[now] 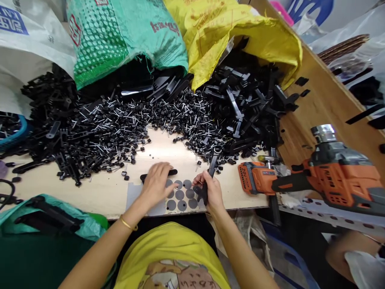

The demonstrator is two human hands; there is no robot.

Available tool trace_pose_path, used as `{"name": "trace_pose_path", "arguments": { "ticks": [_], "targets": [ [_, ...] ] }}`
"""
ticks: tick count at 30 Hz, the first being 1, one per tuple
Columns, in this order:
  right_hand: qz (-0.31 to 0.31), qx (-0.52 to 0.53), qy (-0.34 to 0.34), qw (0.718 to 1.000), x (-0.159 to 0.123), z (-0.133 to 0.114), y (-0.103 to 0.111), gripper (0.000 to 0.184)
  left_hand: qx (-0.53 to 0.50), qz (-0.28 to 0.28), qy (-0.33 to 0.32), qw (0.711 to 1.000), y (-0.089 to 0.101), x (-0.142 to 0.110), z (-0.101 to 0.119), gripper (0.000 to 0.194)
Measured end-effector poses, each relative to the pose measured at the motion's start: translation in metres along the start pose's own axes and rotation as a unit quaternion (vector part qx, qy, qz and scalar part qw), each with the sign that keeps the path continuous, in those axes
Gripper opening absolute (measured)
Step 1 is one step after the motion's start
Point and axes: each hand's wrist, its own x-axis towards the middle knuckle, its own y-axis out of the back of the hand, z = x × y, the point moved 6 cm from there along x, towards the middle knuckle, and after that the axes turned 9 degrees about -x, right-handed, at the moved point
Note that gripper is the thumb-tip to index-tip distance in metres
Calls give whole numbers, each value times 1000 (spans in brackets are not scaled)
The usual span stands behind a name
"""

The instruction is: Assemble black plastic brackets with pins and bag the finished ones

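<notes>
My left hand (156, 180) lies over a flat black plastic strip (172, 172), its thumb spread away from the fingers. Both ends of the strip stick out from under the hand. My right hand (213, 190) is closed around a long black plastic part (213, 163) that stands tilted, with a wider lower end by the fingers. Between the hands is a sheet with rows of round grey discs (179, 195). A plain grey sheet (132, 194) lies under my left wrist.
Behind the hands spreads a heap of small black pieces with metal pins (186, 108), with longer black parts (237, 100) at right. Green (126, 36) and yellow (210, 32) sacks lie behind. An orange cordless power tool (331, 172) rests at right. A green bag (54, 241) is lower left.
</notes>
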Motion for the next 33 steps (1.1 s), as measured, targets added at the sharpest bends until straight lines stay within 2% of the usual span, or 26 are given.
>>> {"name": "trace_pose_path", "arguments": {
  "ticks": [2, 4, 6, 8, 12, 15, 20, 28, 33],
  "targets": [
    [3, 17, -27, 999, 7, -3, -5, 41, 101, -10, -26, 994, 9, 8, -14, 34],
    [0, 17, -15, 1000, 12, -5, -15, 39, 118, -36, 8, 992, 7, 8, -25, 26],
    [1, 25, 6, 1000, 15, -5, -28, 40, 79, -50, 80, 992, 2, -2, -28, 24],
    [4, 49, 7, 999, 18, -3, -40, 41, 9, -52, 133, 990, -6, -18, -23, 25],
    [-26, 57, -25, 998, 17, -1, -58, 41, -110, -21, 166, 980, -18, -46, -9, 27],
    [-39, 47, -31, 998, 12, -3, -62, 40, -127, 28, 188, 974, -19, -53, -9, 29],
    [-29, 42, -10, 999, 6, -2, -61, 37, -122, 47, 167, 977, -19, -53, -6, 24],
    [-57, -17, 10, 998, 0, 1, -67, 34, -80, 81, 124, 986, -19, -57, -1, 25],
    [-76, -11, -28, 997, -1, 0, -65, 37, -30, 75, 76, 994, -18, -60, 3, 28]
  ]
}}
